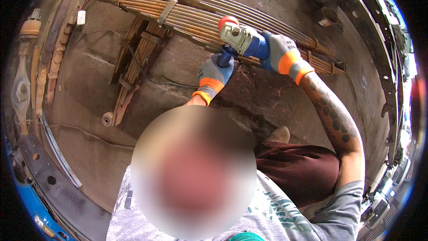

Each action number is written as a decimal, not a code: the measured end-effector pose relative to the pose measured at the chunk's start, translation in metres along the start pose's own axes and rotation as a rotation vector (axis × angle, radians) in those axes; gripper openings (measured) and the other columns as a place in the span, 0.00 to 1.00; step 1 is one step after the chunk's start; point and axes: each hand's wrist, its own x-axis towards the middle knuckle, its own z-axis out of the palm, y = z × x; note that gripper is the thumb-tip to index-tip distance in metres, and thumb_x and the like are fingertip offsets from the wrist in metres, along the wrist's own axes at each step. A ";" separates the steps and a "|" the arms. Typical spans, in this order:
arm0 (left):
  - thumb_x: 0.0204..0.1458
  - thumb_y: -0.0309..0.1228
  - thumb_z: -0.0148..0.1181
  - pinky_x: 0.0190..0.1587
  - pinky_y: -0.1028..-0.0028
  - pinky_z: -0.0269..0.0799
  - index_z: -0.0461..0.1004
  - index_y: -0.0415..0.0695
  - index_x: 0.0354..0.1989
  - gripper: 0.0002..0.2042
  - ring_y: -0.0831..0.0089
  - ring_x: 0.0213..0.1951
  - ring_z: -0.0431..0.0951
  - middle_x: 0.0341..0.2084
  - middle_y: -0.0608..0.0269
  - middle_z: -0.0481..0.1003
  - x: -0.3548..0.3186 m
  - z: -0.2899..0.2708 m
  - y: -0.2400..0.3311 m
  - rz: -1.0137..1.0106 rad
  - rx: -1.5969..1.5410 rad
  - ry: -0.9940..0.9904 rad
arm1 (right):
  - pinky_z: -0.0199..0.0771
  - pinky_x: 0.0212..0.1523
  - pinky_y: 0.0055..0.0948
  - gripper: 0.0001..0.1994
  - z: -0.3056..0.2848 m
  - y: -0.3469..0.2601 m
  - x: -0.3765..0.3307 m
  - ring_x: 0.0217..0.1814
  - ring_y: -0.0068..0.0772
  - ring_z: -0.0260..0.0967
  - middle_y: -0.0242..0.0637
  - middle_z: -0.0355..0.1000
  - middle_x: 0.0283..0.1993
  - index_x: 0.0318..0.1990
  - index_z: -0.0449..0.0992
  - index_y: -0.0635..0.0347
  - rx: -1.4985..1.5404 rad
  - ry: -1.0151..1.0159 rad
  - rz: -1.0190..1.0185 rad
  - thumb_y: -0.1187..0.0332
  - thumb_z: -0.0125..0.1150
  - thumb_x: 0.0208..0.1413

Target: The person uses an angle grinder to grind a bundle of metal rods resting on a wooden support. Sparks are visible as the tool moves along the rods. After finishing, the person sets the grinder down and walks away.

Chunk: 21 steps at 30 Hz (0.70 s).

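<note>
1. Step in hand (judged from posture): the angle grinder [240,38] is positioned over the nearer leaf spring pack [191,23]; whether its disc touches metal cannot be told.
2. Left hand [216,72] grasps the side handle; right hand [284,56] grasps the blue body.
3. The next move calls for a firm two-handed grip and a steady disc angle.
4. Surface: a stained brown floor [276,93], crossed by a cord [167,83].
5. Room: a rusty can [329,16] stands at the far right.
</note>
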 end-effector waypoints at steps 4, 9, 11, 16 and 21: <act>0.54 0.43 0.74 0.41 0.63 0.80 0.88 0.45 0.37 0.13 0.62 0.33 0.89 0.28 0.55 0.87 0.008 -0.011 0.000 -0.076 -0.034 -0.042 | 0.82 0.50 0.51 0.24 -0.004 -0.011 0.009 0.49 0.59 0.83 0.52 0.84 0.43 0.53 0.77 0.56 0.019 0.021 -0.020 0.64 0.76 0.48; 0.54 0.44 0.74 0.40 0.62 0.80 0.88 0.45 0.38 0.14 0.62 0.33 0.89 0.29 0.54 0.87 0.019 -0.024 -0.011 -0.035 -0.067 0.020 | 0.84 0.50 0.50 0.25 -0.009 -0.027 0.029 0.48 0.58 0.84 0.52 0.84 0.43 0.54 0.77 0.57 -0.007 0.005 -0.040 0.65 0.77 0.48; 0.54 0.44 0.75 0.41 0.62 0.80 0.88 0.44 0.38 0.15 0.62 0.34 0.89 0.29 0.54 0.87 0.023 -0.029 -0.012 -0.037 -0.067 0.036 | 0.84 0.50 0.49 0.25 -0.010 -0.031 0.037 0.48 0.58 0.84 0.51 0.84 0.43 0.54 0.76 0.58 -0.015 0.002 -0.042 0.65 0.77 0.48; 0.53 0.43 0.75 0.42 0.63 0.81 0.87 0.43 0.40 0.16 0.64 0.35 0.89 0.29 0.56 0.87 0.028 -0.041 -0.013 -0.052 -0.043 0.078 | 0.84 0.50 0.48 0.26 -0.015 -0.044 0.055 0.46 0.55 0.84 0.50 0.84 0.44 0.55 0.76 0.58 -0.049 -0.035 -0.057 0.65 0.78 0.48; 0.52 0.43 0.74 0.42 0.63 0.81 0.87 0.43 0.38 0.15 0.64 0.35 0.89 0.29 0.58 0.87 0.042 -0.054 -0.027 -0.090 -0.086 0.047 | 0.84 0.50 0.48 0.26 -0.012 -0.054 0.073 0.46 0.55 0.84 0.49 0.84 0.43 0.55 0.77 0.57 -0.041 -0.019 -0.090 0.65 0.80 0.48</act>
